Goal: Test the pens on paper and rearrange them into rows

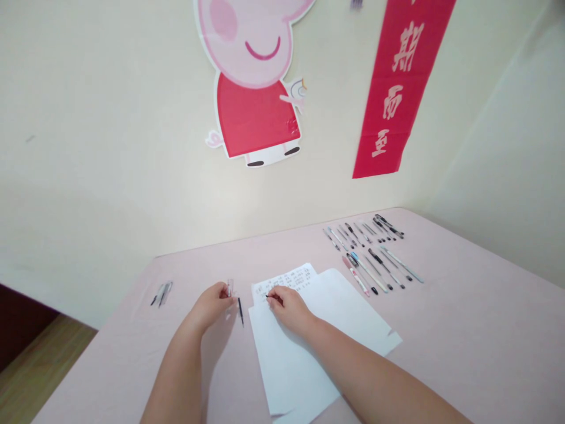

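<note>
My left hand (216, 303) is closed in a pinch, with a short clear plastic tube (230, 286) showing at the fingertips. Just below those fingers is a slim black pen refill (241, 312); I cannot tell whether it touches the hand or lies on the table. Over the white paper (282, 365), my right hand (286, 306) has its fingers pressed together, and a small dark tip sticks out at the left. What that tip belongs to is hidden by the fingers. Beneath the right fingers lies a sheet with handwriting (282, 280).
Two rows of pens (384, 268) and dark caps lie at the back right of the pink-covered table (463, 341). Several thin pen parts (162, 293) are grouped at the left. A wall with a cartoon pig cutout (260, 118) and a red banner (397, 100) rises behind.
</note>
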Action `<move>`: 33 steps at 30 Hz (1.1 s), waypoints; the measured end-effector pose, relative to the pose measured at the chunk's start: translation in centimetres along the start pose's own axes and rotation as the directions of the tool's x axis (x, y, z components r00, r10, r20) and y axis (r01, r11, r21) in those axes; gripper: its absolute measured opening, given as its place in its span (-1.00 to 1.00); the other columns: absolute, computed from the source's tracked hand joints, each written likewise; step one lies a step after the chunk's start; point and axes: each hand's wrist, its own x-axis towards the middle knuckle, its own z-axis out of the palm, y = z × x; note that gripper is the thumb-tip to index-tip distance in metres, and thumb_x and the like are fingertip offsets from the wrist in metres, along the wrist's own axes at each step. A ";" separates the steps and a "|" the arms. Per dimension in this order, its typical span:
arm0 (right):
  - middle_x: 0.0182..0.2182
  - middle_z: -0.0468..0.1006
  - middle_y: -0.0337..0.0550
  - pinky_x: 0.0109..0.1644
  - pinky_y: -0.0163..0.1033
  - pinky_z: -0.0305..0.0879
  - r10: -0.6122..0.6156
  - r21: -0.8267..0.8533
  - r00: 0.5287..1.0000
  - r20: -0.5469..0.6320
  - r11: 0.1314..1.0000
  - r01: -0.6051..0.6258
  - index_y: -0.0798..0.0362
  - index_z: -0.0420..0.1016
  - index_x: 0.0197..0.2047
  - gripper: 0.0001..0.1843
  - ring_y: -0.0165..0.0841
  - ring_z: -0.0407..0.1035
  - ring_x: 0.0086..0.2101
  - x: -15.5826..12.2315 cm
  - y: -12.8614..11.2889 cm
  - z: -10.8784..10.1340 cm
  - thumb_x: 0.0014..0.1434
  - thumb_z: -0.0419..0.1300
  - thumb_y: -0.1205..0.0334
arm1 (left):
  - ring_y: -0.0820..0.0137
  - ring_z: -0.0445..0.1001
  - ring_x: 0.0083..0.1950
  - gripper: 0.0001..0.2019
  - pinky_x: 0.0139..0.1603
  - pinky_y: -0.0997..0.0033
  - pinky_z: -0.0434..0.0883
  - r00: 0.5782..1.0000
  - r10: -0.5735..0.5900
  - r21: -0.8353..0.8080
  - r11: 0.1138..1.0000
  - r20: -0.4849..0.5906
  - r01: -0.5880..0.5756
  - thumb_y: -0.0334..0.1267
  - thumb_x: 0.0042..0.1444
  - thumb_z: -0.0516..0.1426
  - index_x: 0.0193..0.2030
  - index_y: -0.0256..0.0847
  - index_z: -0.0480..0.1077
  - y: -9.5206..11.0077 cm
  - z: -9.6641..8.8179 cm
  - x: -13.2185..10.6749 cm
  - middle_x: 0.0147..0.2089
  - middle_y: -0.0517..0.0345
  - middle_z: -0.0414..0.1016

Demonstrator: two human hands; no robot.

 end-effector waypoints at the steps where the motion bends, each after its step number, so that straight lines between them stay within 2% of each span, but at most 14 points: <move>1: -0.49 0.41 -0.26 -0.35 -0.38 0.11 0.000 0.003 1.000 -0.001 1.000 0.000 0.07 0.43 -0.38 -0.87 -0.45 0.25 -0.45 0.0 0.0 0.0 0.09 0.06 0.33 | 0.44 0.21 -0.57 -0.84 -0.51 0.48 0.08 1.000 -0.017 0.105 0.994 0.024 0.015 -0.34 -0.32 0.19 -0.66 -0.19 0.24 0.0 0.0 -0.2 -0.68 0.30 0.24; 4: -0.50 0.41 -0.26 -0.35 -0.38 0.11 0.003 0.001 1.000 -0.001 1.000 -0.003 0.07 0.43 -0.38 -0.87 -0.45 0.24 -0.45 -0.1 -0.1 -0.1 0.09 0.06 0.34 | 0.39 0.24 -0.56 -0.86 -0.50 0.46 0.05 0.997 -0.060 0.315 0.948 0.055 0.039 -0.42 -0.35 0.15 -0.69 -0.17 0.22 0.2 0.6 -0.4 -0.69 0.26 0.26; 8: -0.49 0.41 -0.26 -0.35 -0.38 0.11 0.010 0.000 1.000 0.005 1.000 -0.010 0.07 0.44 -0.37 -0.87 -0.45 0.24 -0.44 -0.1 0.0 -0.1 0.10 0.06 0.33 | 0.32 0.32 -0.51 -0.89 -0.47 0.43 0.10 0.998 -0.035 0.428 0.904 0.054 0.008 -0.42 -0.33 0.12 -0.70 -0.17 0.26 0.5 1.3 -0.3 -0.65 0.16 0.34; 12: -0.49 0.41 -0.26 -0.35 -0.38 0.10 0.010 0.008 1.000 0.004 1.000 -0.010 0.07 0.44 -0.38 -0.87 -0.44 0.24 -0.44 0.0 0.2 0.1 0.09 0.06 0.33 | 0.25 0.41 -0.39 -0.97 -0.44 0.41 0.14 0.993 -0.035 0.574 0.818 0.114 -0.037 -0.39 -0.26 0.11 -0.60 -0.20 0.34 0.8 1.7 -0.2 -0.47 0.00 0.49; 14: -0.50 0.41 -0.26 -0.35 -0.37 0.09 0.011 0.016 1.000 -0.006 1.000 -0.011 0.07 0.43 -0.39 -0.88 -0.45 0.24 -0.45 0.0 0.2 0.3 0.08 0.07 0.33 | 0.23 0.44 -0.33 -0.92 -0.42 0.41 0.16 0.988 -0.048 0.644 0.763 0.146 -0.058 -0.39 -0.21 0.07 -0.53 -0.22 0.38 1.0 1.9 -0.4 -0.38 -0.07 0.52; 17: -0.51 0.40 -0.26 -0.36 -0.37 0.09 0.013 0.035 1.000 -0.015 0.999 -0.012 0.06 0.43 -0.41 -0.88 -0.44 0.24 -0.46 0.0 0.3 0.3 0.07 0.07 0.33 | 0.24 0.45 -0.30 -0.87 -0.41 0.42 0.17 0.984 -0.066 0.692 0.719 0.165 -0.068 -0.40 -0.19 0.04 -0.47 -0.22 0.40 1.2 2.2 -0.7 -0.32 -0.09 0.53; 20: -0.52 0.40 -0.27 -0.37 -0.37 0.10 0.004 0.061 1.000 -0.027 0.998 -0.003 0.06 0.41 -0.43 -0.89 -0.44 0.24 -0.46 0.0 0.3 0.3 0.06 0.07 0.33 | 0.26 0.44 -0.33 -0.89 -0.42 0.43 0.15 0.983 -0.070 0.681 0.729 0.170 -0.066 -0.40 -0.22 0.06 -0.49 -0.22 0.38 1.6 2.2 -1.0 -0.36 -0.06 0.52; 24: -0.53 0.44 -0.27 -0.39 -0.36 0.14 0.027 0.157 0.999 -0.043 0.987 -0.020 0.05 0.37 -0.43 -0.93 -0.45 0.28 -0.49 0.1 0.4 0.4 0.04 0.07 0.34 | 0.33 0.36 -0.42 -0.96 -0.44 0.43 0.14 0.986 0.042 0.515 0.848 0.163 -0.122 -0.35 -0.19 0.06 -0.58 -0.22 0.31 2.3 1.3 -1.3 -0.51 0.08 0.43; 27: -0.49 0.48 -0.27 -0.49 -0.39 0.16 0.096 0.359 0.995 0.017 0.928 -0.095 0.05 0.30 -0.33 -0.91 -0.50 0.27 -0.59 0.3 0.4 0.6 0.05 0.02 0.34 | 0.39 0.30 -0.44 -0.92 -0.42 0.46 0.16 0.961 0.145 0.155 0.971 0.235 -0.184 -0.27 -0.16 0.09 -0.52 -0.23 0.30 2.9 1.1 -1.5 -0.53 0.21 0.34; 30: -0.48 0.45 -0.30 -0.60 -0.43 0.11 0.132 0.530 0.989 0.072 0.835 -0.150 0.03 0.24 -0.26 -0.84 -0.53 0.22 -0.66 0.5 0.0 0.6 0.03 -0.03 0.35 | 0.45 0.29 -0.43 -0.82 -0.39 0.48 0.20 0.921 0.247 -0.242 0.954 0.303 -0.176 -0.17 -0.11 0.11 -0.40 -0.23 0.30 3.4 1.9 -1.6 -0.49 0.26 0.31; 33: -0.57 0.34 -0.36 -0.64 -0.43 0.04 0.166 0.593 0.983 0.079 0.785 -0.180 0.04 0.28 -0.32 -0.84 -0.54 0.13 -0.69 0.6 -0.3 0.2 0.01 -0.06 0.34 | 0.47 0.28 -0.44 -0.76 -0.39 0.49 0.21 0.919 0.289 -0.354 0.917 0.269 -0.185 -0.16 -0.11 0.14 -0.32 -0.25 0.32 3.5 3.3 -1.4 -0.48 0.26 0.32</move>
